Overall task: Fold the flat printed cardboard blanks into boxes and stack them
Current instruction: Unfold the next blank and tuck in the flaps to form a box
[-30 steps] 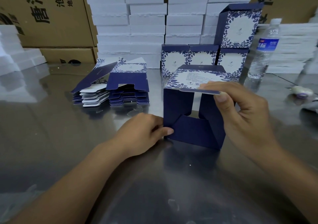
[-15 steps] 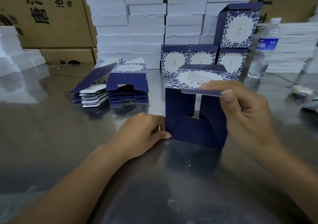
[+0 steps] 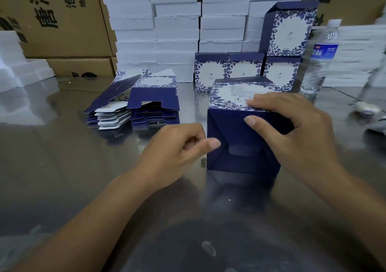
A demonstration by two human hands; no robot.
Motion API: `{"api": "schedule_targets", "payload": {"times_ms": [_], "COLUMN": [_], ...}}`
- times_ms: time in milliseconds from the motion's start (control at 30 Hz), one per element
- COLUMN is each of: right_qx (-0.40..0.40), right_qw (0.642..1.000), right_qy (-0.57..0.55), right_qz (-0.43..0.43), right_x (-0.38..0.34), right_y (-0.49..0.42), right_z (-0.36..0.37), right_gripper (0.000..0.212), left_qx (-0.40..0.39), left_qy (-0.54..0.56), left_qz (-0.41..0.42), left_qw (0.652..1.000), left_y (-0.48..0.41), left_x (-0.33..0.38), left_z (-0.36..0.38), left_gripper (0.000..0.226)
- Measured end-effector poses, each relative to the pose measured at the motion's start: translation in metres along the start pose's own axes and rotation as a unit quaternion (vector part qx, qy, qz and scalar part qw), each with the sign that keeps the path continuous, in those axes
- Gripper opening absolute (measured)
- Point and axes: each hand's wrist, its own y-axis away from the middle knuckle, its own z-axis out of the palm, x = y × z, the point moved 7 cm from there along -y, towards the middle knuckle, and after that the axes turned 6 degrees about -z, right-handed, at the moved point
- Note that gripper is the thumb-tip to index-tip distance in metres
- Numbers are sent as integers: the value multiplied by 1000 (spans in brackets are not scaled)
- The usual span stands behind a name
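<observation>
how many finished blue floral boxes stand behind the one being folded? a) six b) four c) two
b: behind the half-folded navy cardboard box, three finished blue-and-white floral cardboard boxes stand in a row, and a fourth floral box sits on the rightmost one.

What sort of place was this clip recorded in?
Probably a packing workshop or warehouse bench. A steel table holds a pile of flat printed blanks and a row of folded boxes. Behind them are stacked white foam trays and brown shipping cartons.
</observation>
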Motion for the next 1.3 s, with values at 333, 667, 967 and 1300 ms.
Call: {"api": "schedule_targets", "payload": {"times_ms": [333,667,967,1300], "right_qx": [24,30,65,58], "right_qw": [999,996,993,990], "right_qy": [-6,-64,-69,-120], "right_qz": [-42,-56,-66,-46], "right_x": [-12,-30,-25,-20], "right_y": [4,7,11,5], "right_z": [2,9,13,6], "right_gripper": [23,18,15,5], "left_qx": [218,238,223,231], "left_qy": [-19,-8,30,21], "left_qz": [127,181,156,174], "left_qw": [967,954,962,957], "left_y": [12,17,13,14], "left_x": [40,60,59,56], "left_z": [-30,-23,-24,-29], "left_gripper": [28,14,14,12]}}
